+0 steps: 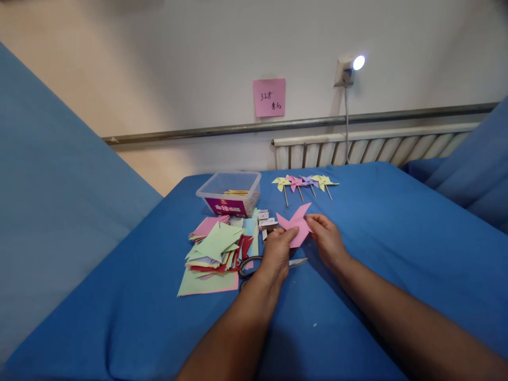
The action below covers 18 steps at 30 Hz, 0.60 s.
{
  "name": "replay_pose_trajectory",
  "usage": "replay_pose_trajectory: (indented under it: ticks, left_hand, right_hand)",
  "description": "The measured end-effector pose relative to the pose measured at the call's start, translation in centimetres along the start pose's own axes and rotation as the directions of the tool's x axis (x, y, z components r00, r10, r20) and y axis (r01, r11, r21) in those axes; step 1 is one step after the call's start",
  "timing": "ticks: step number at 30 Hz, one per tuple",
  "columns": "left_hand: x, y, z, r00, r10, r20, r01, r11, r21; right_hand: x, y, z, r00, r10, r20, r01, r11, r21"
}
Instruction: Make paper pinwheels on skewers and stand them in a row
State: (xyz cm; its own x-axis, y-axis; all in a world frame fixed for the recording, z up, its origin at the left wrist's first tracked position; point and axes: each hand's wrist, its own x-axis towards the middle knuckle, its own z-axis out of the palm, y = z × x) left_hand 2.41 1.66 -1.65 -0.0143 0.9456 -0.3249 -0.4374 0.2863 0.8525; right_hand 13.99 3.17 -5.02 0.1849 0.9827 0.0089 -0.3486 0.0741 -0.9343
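Observation:
A pink paper pinwheel piece (299, 228), cut into pointed blades, is held up above the blue cloth between both hands. My left hand (279, 247) grips its left side, thumb on top of the paper. On the right edge, the fingers of my right hand (326, 236) pinch one corner. Under my left wrist lies a pair of scissors (297, 262), its blades poking out to the right and its dark handles to the left. Left of them is a pile of cut paper pieces (219, 242) in green, red, pink and purple.
Behind the pile stands a clear plastic box (252, 197) with thin sticks inside. Small white boxes (266, 219) sit beside it. Several finished pinwheels (296, 183) on sticks lie at the back. A radiator (369, 145) and pipe run along the wall.

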Motion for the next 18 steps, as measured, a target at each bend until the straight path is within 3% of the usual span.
replay_pose_trajectory:
  ticks: [3,5,7,10,13,15,18]
  left_hand:
    - [0.0,-0.6,-0.1,0.999,-0.03,-0.024,0.031,0.999,0.04]
    - [0.0,-1.1,-0.1,0.999,-0.034,-0.022,0.035,0.997,0.075]
    - [0.2,-1.5,-0.1,1.0,-0.025,-0.015,0.027,0.994,0.108]
    - [0.4,-1.9,-0.1,1.0,0.016,-0.021,-0.013,0.987,0.158]
    - [0.5,-2.2,-0.2,0.999,0.004,-0.038,0.002,0.987,0.163]
    - [0.5,-2.5,-0.3,0.999,-0.019,-0.033,0.024,0.989,0.143]
    - [0.5,-2.6,-0.5,0.999,-0.035,-0.022,0.038,0.99,0.137]
  right_hand:
    - [0.9,-0.6,-0.4,0.971,-0.147,-0.186,0.127,0.985,-0.117]
    - [1.7,-1.7,0.2,0.929,-0.316,-0.19,0.269,0.933,-0.24]
    - [2.7,-3.3,2.0,0.89,-0.451,-0.068,0.404,0.848,-0.343]
    - [5.0,-5.8,6.9,0.799,-0.533,0.278,0.594,0.633,-0.496]
    - [8.1,-7.3,13.2,0.734,-0.312,0.604,0.678,0.391,-0.622]
    - [10.2,-7.2,17.2,0.715,0.011,0.699,0.68,0.225,-0.698]
    - [12.8,-5.9,21.5,0.682,0.212,0.7,0.673,0.194,-0.714]
